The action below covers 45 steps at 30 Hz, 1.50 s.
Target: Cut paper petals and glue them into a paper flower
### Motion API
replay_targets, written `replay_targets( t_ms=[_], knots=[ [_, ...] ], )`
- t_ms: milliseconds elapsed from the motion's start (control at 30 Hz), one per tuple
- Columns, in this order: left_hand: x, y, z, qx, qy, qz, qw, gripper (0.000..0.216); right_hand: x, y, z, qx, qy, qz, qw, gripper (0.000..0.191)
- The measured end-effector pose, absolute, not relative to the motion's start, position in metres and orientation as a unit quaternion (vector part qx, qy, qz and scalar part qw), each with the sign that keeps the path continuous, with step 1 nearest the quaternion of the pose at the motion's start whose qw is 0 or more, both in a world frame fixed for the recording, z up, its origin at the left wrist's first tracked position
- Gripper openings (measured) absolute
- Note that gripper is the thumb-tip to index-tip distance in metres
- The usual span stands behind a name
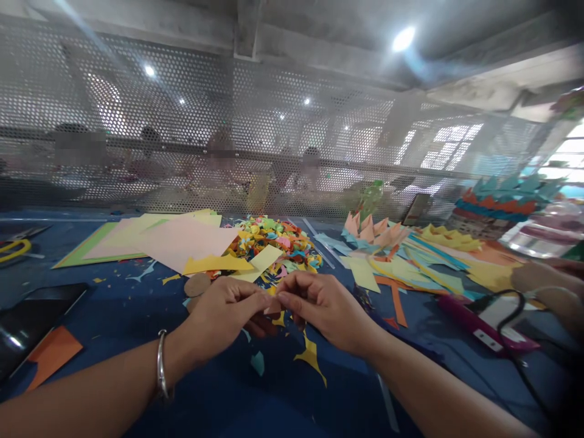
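My left hand (221, 310), with a silver bangle on its wrist, and my right hand (326, 307) meet above the blue table. The fingertips of both are pinched on a small pale pink paper piece (272, 307), mostly hidden by the fingers. Just beyond lies a heap of colourful paper scraps (278, 240). To its left are stacked sheets, a pale pink sheet (187, 240) on top. A round tan piece (197, 284) sits behind my left hand. Below the hands are a yellow cut-out scrap (311, 359) and a teal scrap (258, 363).
At left are a black phone-like device (41, 322), an orange paper (57, 353) and yellow-handled scissors (16, 248). At right, pointed folded paper pieces (374, 231), paper strips and a purple power strip (490, 325) with cable lie near another person's hand (542, 280). A perforated screen (274, 134) stands behind.
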<state>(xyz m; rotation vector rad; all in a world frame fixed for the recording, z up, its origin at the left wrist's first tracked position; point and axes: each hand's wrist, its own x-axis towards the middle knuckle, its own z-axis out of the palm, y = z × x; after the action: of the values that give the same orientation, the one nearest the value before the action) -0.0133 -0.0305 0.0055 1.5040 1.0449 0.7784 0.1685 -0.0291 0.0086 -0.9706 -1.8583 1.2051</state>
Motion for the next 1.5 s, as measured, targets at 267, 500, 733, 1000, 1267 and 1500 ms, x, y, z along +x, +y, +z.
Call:
replay_targets(
  t_ms=[267,500,733,1000,1267,1500],
  knots=[
    [-0.0120,-0.0306,0.0017,0.640,0.385,0.327,0.579,0.024,0.1674,-0.0308,0.0077,-0.379,-0.722,0.449,0.365,0.019],
    [-0.0095,-0.0325,0.0011,0.668,0.403,0.331,0.530,0.027,0.1649,-0.0318,0.0081,-0.381,-0.723,0.446,0.364,0.019],
    [-0.0098,-0.0386,0.0021,0.698,0.417,0.333,0.478,0.027,0.1657,-0.0323,0.0088,-0.376,-0.717,0.459,0.366,0.021],
    [-0.0130,-0.0339,0.0074,0.662,0.380,0.312,0.566,0.026,0.1667,-0.0323,0.0099,-0.365,-0.714,0.476,0.362,0.025],
    [-0.0144,-0.0294,0.0058,0.657,0.405,0.305,0.559,0.027,0.1665,-0.0317,0.0093,-0.368,-0.719,0.472,0.354,0.020],
    [-0.0171,-0.0298,0.0049,0.687,0.400,0.291,0.532,0.031,0.1678,-0.0318,0.0062,-0.388,-0.722,0.454,0.348,0.020]
  ],
)
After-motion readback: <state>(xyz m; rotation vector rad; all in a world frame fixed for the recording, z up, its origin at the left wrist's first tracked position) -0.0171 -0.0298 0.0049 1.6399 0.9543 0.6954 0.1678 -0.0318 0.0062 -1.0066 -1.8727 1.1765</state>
